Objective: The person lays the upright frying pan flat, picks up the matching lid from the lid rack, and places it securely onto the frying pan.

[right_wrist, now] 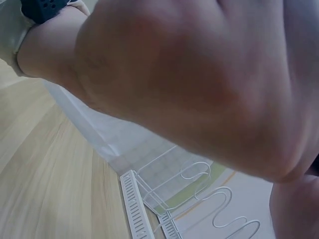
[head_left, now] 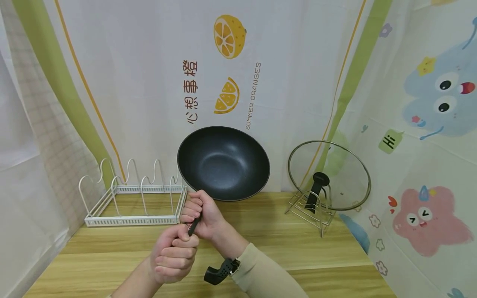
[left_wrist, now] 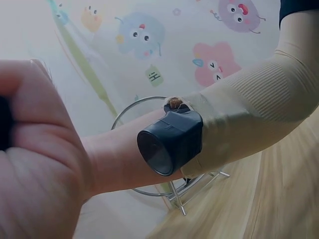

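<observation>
A black wok (head_left: 223,163) is held up with its hollow side facing me, its lower rim close over the table. Its black handle (head_left: 194,225) runs down toward me and both hands grip it. My right hand (head_left: 205,214) has its fingers curled round the handle near the pan. Closer to me, my left hand (head_left: 174,256) clasps the handle's end, the thumb lying along it. Most of the handle is hidden by the fingers. A black wrist camera (head_left: 222,271) sits on the right wrist, at the edge of a beige sleeve (head_left: 266,269).
To the left of the wok stands a white wire rack (head_left: 132,220) with upright loops. On the right, a glass lid (head_left: 348,178) with a black knob leans in a small metal stand (head_left: 322,221). Printed curtains hang behind the wooden table (head_left: 268,236).
</observation>
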### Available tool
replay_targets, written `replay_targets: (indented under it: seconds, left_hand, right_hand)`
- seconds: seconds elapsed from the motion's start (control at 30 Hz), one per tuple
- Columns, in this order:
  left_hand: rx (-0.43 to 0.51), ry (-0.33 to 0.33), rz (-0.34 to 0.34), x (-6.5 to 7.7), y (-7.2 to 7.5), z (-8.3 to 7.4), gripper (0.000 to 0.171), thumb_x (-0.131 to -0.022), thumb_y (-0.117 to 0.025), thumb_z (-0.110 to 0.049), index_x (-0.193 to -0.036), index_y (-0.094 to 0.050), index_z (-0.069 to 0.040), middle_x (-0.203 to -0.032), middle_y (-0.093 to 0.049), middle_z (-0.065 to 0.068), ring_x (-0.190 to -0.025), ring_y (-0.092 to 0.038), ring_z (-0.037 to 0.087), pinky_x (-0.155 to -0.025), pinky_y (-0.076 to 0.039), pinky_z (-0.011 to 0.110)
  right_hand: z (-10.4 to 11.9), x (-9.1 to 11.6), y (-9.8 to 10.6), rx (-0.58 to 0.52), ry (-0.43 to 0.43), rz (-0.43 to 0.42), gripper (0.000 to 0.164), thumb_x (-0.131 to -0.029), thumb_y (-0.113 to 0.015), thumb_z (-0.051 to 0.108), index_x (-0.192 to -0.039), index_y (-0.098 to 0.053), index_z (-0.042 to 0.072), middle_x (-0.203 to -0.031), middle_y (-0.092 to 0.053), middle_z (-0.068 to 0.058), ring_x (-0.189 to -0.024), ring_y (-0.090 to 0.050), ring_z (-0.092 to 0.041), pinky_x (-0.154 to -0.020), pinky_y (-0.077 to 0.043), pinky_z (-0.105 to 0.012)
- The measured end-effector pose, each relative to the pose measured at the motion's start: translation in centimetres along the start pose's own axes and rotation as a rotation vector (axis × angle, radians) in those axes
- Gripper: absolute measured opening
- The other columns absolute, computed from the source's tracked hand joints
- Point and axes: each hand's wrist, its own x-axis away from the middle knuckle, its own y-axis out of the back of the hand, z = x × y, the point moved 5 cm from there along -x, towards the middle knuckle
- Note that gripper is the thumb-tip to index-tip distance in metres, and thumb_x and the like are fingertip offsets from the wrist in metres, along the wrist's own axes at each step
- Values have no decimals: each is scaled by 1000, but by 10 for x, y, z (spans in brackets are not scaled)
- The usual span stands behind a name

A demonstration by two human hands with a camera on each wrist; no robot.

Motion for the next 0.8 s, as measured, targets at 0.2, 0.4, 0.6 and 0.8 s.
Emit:
replay_targets:
  seconds: [0.2, 0.4, 0.6, 0.8]
  left_hand:
    - [15, 7, 0, -1, 3, 0, 41, -110, -40, -23, -70, -33, -17, -47, -32, -6, -31, -31, 7, -28, -27, 23]
    - [32, 11, 7, -2, 5, 1, 41, -109, -41, -23, -70, -33, -17, -48, -32, -6, -30, -30, 7, -29, -27, 23]
    - [36, 28, 8, -2, 9, 1, 41, -109, -41, -23, -69, -34, -17, -47, -31, -6, -31, -30, 8, -29, -27, 23]
    - [45, 26, -14, -1, 13, 2, 39, -107, -42, -23, -70, -35, -17, -49, -33, -7, -33, -31, 7, -30, -27, 22]
  right_hand:
    - [2, 3, 3, 14, 10, -31, 56, -112, -32, 25, -56, -36, 27, -49, -46, 15, -45, -48, 0, -55, -29, -13]
    - [3, 5, 7, 32, 23, -64, 55, -112, -35, 25, -56, -38, 27, -50, -46, 16, -46, -48, 0, -55, -31, -14]
    - [4, 8, 10, 46, 15, -99, 55, -111, -34, 25, -56, -37, 27, -49, -46, 16, -45, -47, 0, -55, -32, -13]
    - [6, 12, 14, 74, 27, -127, 53, -110, -35, 24, -57, -37, 27, -51, -45, 16, -46, -46, 0, -56, -35, -13]
